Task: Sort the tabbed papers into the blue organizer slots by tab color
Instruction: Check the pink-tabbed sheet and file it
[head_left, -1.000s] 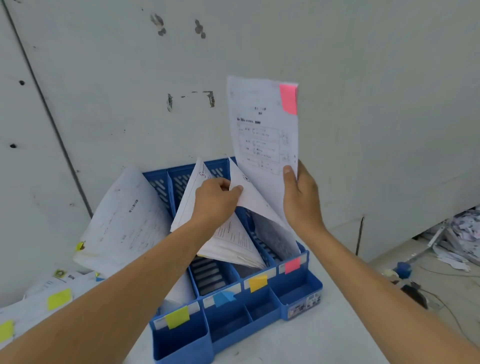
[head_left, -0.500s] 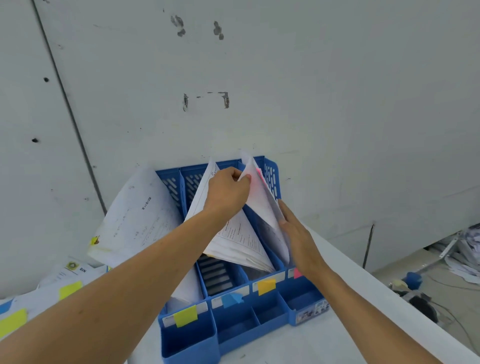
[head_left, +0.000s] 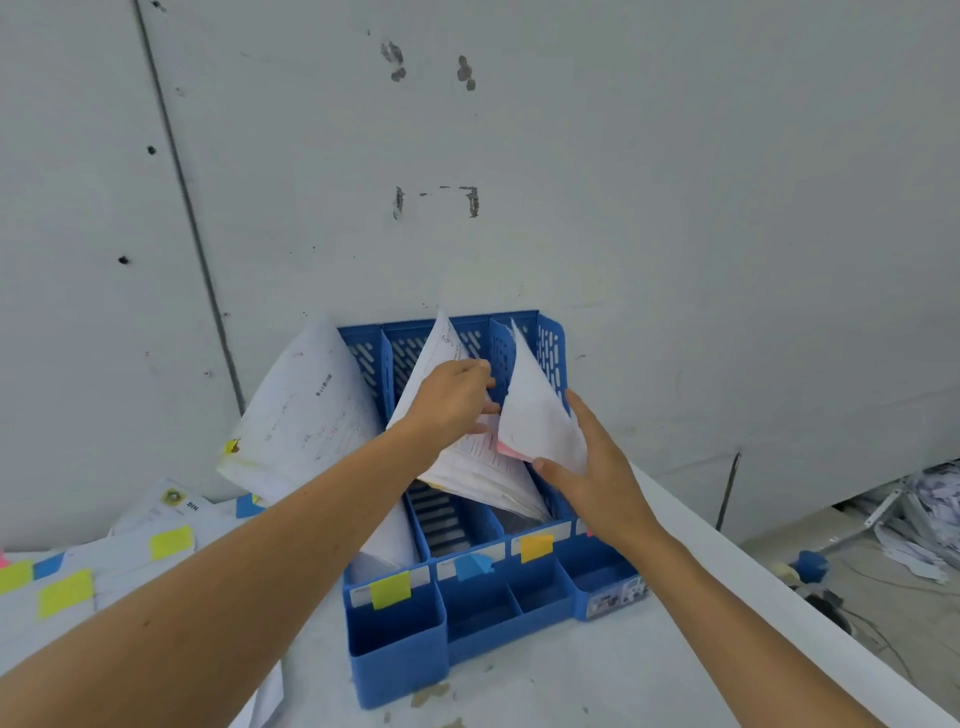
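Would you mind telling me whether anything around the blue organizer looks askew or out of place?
Yes: the papers in the leftmost slot flop out over the organizer's left side instead of standing upright, and brownish stains mark the table in front.

Pale grey wall (head_left: 675, 182), scuffed with dark marks (head_left: 470, 200) and crossed by a thin slanting seam (head_left: 182, 171), behind a white table (head_left: 571, 686). At lower right, a grey floor (head_left: 893, 613) carries crumpled papers (head_left: 930, 514) and a small blue roll (head_left: 810, 564). Lighting is even and diffuse.
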